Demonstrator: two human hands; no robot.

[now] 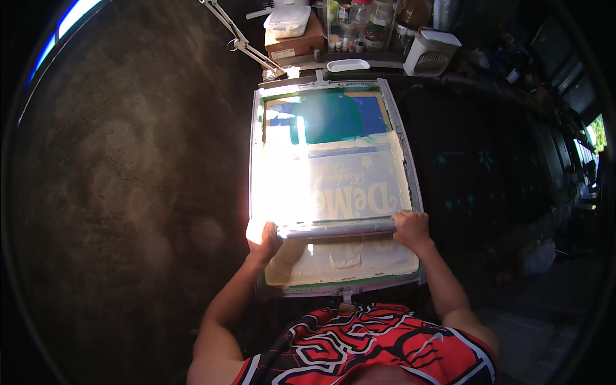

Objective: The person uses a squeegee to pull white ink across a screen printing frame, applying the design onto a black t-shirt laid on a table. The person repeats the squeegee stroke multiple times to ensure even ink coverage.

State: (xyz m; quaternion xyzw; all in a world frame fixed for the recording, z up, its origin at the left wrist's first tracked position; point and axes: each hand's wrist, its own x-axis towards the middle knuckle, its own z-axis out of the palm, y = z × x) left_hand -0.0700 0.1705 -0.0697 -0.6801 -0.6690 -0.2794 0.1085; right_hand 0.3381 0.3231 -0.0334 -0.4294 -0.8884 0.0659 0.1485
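A screen-printing frame [407, 160] lies in front of me, its mesh [350, 163] bearing pale lettering and blue and green patches at the far end. A long pale squeegee bar [340, 228] spans the mesh crosswise in its nearer half. My left hand [263, 237] is closed on the bar's left end, partly washed out by bright sunlight. My right hand [410, 226] grips its right end. The glare hides much of the screen's left side.
Beyond the frame are a white tray [348, 65], a cardboard box [292, 45] under a white container, jars [366, 29] and a small white fan [430, 52]. A jointed metal arm [240, 45] stands at back left. Dark printed boards [475, 186] extend along the right.
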